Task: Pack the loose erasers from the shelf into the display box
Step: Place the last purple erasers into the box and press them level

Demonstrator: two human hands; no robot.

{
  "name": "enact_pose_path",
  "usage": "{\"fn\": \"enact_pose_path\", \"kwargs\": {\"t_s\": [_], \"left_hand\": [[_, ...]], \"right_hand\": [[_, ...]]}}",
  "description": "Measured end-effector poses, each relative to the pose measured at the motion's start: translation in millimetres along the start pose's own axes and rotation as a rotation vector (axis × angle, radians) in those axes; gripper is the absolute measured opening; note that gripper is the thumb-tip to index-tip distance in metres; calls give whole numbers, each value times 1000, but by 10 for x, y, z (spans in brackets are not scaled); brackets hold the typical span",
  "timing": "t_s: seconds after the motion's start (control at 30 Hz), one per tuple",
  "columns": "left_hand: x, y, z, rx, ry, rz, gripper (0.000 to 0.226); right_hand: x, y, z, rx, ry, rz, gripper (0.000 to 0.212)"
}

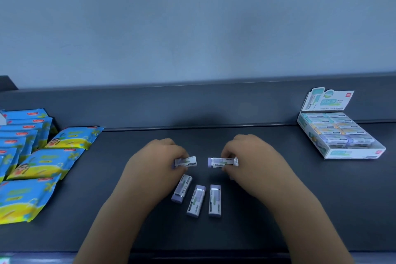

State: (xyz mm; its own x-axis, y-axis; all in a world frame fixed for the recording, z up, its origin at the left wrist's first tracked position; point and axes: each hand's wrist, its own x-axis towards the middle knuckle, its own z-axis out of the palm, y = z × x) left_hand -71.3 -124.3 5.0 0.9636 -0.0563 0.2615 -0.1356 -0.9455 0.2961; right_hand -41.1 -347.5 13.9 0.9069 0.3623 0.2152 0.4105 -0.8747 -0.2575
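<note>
One pale blue-grey wall [192, 17] rose matte behind a long, dark, smooth shelf [278, 210] with a raised back ledge. Glossy blue-and-yellow packets [49, 163] lay overlapped at its left end. At the right end stood a white cardboard display box [353, 153], lid flap upright, with rows of wrapped erasers filling it. The left grip [154, 158] pinched one sleeved eraser [188, 161] and the right grip [252, 154] pinched a second eraser [219, 162], both at the shelf's middle. Three loose purple erasers [196, 200], rectangular, lay side by side between the forearms.
</note>
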Motion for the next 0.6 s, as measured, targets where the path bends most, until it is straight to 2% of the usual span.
{"fn": "enact_pose_path", "kwargs": {"t_s": [0.3,0.6], "left_hand": [[49,464,18,-93,187,113,16],[-11,1022,200,-110,304,184,19]], "right_hand": [[-216,409,-201,74,164,4,9],[-482,903,-364,140,254,-25,12]]}}
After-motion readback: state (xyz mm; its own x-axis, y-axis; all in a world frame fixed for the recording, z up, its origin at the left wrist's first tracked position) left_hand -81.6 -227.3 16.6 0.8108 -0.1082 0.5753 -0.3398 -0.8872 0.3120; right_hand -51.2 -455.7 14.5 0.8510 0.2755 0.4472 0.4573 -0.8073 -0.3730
